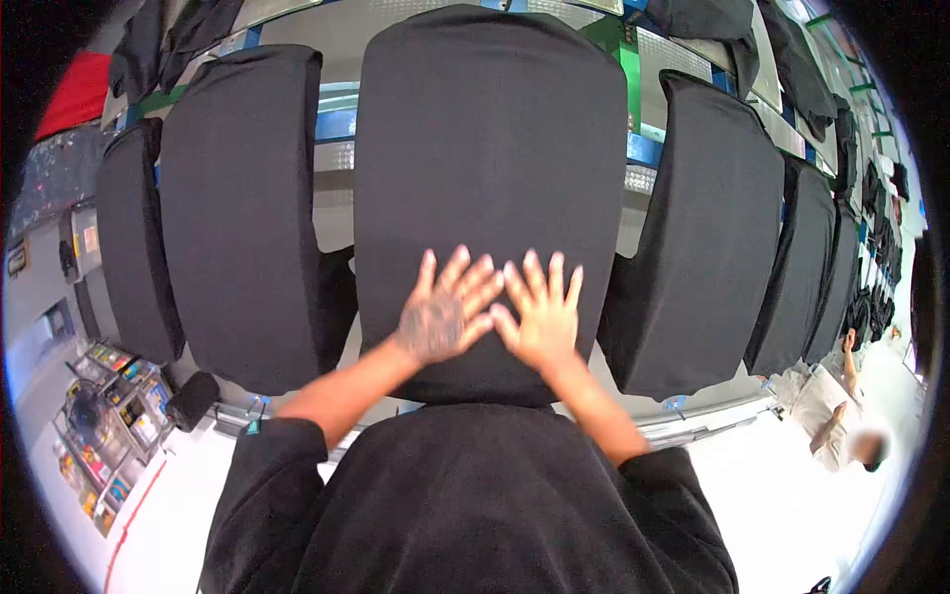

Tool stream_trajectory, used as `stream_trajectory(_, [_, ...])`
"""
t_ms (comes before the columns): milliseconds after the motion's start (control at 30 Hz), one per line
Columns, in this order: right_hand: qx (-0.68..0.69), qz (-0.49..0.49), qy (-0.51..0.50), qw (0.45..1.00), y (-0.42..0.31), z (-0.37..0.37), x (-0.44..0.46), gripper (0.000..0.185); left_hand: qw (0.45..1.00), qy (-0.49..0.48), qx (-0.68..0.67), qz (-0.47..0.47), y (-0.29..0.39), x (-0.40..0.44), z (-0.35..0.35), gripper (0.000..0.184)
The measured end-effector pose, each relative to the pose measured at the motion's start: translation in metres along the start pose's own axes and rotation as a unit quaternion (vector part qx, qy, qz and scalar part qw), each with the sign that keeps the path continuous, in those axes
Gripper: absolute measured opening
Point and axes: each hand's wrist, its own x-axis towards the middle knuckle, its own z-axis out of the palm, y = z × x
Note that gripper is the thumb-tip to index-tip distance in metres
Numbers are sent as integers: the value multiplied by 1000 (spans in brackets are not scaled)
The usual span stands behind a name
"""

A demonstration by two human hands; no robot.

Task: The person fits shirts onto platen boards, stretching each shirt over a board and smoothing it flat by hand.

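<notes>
Stretched over a flat board straight in front of me is a black garment (490, 148), smooth over most of its surface. My left hand (442, 315), with a dark tattoo on its back, lies flat on the lower part of the cloth, fingers spread. Beside it my right hand (540, 312) is also flat on the fabric with its fingers apart. The two thumbs and index fingers nearly meet at the middle. Neither hand holds anything.
More boards covered in black cloth stand close by, one on the left (237, 218) and one on the right (708, 238). A metal rail (703, 424) runs in front of me. A co-worker (831, 416) is at far right. Shelves with containers (119, 426) stand at lower left.
</notes>
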Motion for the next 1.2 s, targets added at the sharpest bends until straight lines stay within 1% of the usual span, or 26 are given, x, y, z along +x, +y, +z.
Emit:
stream_trajectory(67, [8, -8, -50, 999, -19, 18, -64, 64, 997, -54, -49, 21, 32, -54, 29, 68])
stream_trajectory(133, [24, -31, -50, 998, -26, 31, -108, 64, 992, -103, -64, 27, 58, -91, 38, 68])
stream_trajectory(200, [40, -48, -78, 995, -23, 22, -114, 65, 989, -132, -49, 45, 68, -100, 32, 68])
stream_trajectory(233, [50, -49, -80, 994, -20, 20, -109, 68, 984, -150, -88, 41, 63, -95, 29, 66])
stream_trajectory(267, [50, -48, -76, 995, -17, 19, -101, 68, 984, -149, -85, 43, 53, -87, 27, 66])
stream_trajectory(333, [54, -38, -61, 996, -10, 7, -65, 70, 988, -89, -90, 90, 23, -55, 15, 65])
stream_trajectory(367, [34, -29, -31, 999, -7, 6, -41, 73, 991, -64, -79, 84, 8, -32, 6, 65])
stream_trajectory(400, [28, -11, -34, 999, -2, -2, -11, 75, 995, -30, -38, 85, -8, -8, 2, 70])
stream_trajectory(500, [-5, 12, 66, 998, 21, -10, 85, 78, 998, 30, -5, 53, -53, 73, -25, 74])
stream_trajectory(567, [-33, 26, 121, 992, 39, -12, 148, 76, 997, 64, 35, 41, -86, 123, -39, 84])
stream_trajectory(600, [-42, 32, 144, 988, 49, -11, 177, 74, 996, 69, 54, 17, -99, 147, -49, 87])
stream_trajectory(700, [-72, 34, 168, 983, 76, -14, 255, 72, 986, 118, 111, -30, -143, 208, -66, 95])
stream_trajectory(800, [-82, 51, 168, 981, 93, -16, 306, 69, 979, 118, 154, -67, -171, 248, -69, 93])
stream_trajectory(900, [-81, 83, 124, 985, 94, -19, 322, 69, 973, 105, 173, -108, -181, 261, -65, 90])
stream_trajectory(1000, [-83, 64, 143, 984, 98, -15, 317, 68, 968, 115, 175, -141, -171, 254, -65, 91])
stream_trajectory(1033, [-83, 55, 152, 983, 98, -14, 310, 67, 966, 130, 167, -148, -168, 248, -62, 92])
stream_trajectory(1067, [-90, 49, 170, 980, 97, -11, 301, 69, 966, 120, 161, -160, -163, 239, -58, 92])
stream_trajectory(1200, [-74, 22, 159, 984, 79, -12, 233, 66, 975, 95, 143, -142, -124, 182, -47, 94])
